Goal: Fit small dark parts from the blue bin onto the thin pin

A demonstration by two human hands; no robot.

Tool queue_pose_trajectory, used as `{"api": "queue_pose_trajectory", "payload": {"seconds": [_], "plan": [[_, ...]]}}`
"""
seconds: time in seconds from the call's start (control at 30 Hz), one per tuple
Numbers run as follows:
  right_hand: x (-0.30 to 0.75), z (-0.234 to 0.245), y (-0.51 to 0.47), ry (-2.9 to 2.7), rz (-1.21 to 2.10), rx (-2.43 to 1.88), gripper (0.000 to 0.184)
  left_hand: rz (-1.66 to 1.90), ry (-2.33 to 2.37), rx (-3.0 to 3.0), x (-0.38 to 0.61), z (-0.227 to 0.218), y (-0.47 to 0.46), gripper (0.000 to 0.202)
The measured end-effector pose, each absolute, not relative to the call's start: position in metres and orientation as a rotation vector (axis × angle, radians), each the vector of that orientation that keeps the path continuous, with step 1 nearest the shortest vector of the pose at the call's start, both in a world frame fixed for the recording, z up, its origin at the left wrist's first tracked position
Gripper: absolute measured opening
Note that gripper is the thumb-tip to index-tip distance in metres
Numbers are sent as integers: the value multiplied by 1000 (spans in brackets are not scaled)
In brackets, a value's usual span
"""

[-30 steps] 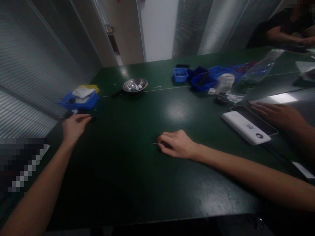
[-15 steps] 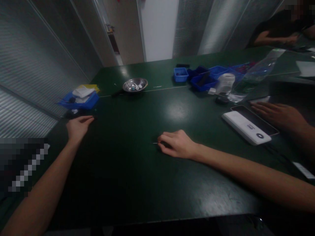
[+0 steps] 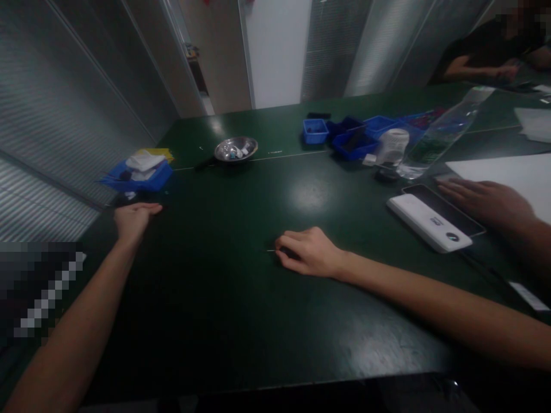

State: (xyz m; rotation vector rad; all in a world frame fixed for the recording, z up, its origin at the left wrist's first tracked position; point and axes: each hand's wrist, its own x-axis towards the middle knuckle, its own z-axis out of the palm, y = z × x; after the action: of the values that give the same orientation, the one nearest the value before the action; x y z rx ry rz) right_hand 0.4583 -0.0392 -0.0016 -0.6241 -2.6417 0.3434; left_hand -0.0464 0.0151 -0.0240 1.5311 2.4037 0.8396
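Note:
My left hand [image 3: 134, 222] is held over the left side of the green table [image 3: 224, 321], in front of a blue basket [image 3: 148, 180]. Its thumb and fingers are pressed together in a pinch, and whatever lies between them is too small to make out. My right hand [image 3: 306, 251] rests near the middle of the table with its fingers curled. From its fingertips a thin, pale, needle-like piece [image 3: 270, 250] points left; its exact kind cannot be told. The two hands are well apart.
A steel pan [image 3: 252, 150] with small white items stands at the back. Blue bins [image 3: 315, 132], a plastic bottle [image 3: 434, 140] and a white power bank [image 3: 430, 223] are to the right. Another person's hand [image 3: 486, 201] lies beside a phone [image 3: 443, 207]. Someone sits far right.
My left hand has turned slightly, its fingertips shifting a little left. My right hand stays put. A white surface now shows behind the other person's hand, where it was dark before.

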Motion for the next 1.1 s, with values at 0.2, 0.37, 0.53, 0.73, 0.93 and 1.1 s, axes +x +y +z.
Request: {"api": "queue_pose_trajectory", "payload": {"seconds": [0.2, 0.37, 0.53, 0.73, 0.93, 1.1], "plan": [[458, -2, -40, -2624, 331, -614, 23, 715, 2586, 1770, -22, -12, -1, 39], [459, -2, -41, -2630, 320, -615, 24, 189, 2651, 2231, 3, -9, -16, 44], [459, -2, -40, -2636, 326, -611, 24, -26, 2699, 2283, 11, -7, -19, 46], [459, -3, -40, -2636, 326, -602, 25, -150, 2636, 2321, 11, -2, -16, 42], [459, -2, -40, -2637, 326, -600, 25, 107, 2694, 2246, 11, -1, -15, 39], [459, -3, -40, -2647, 325, -609, 25, 229, 2603, 2172, -6, -4, -9, 34]]}}
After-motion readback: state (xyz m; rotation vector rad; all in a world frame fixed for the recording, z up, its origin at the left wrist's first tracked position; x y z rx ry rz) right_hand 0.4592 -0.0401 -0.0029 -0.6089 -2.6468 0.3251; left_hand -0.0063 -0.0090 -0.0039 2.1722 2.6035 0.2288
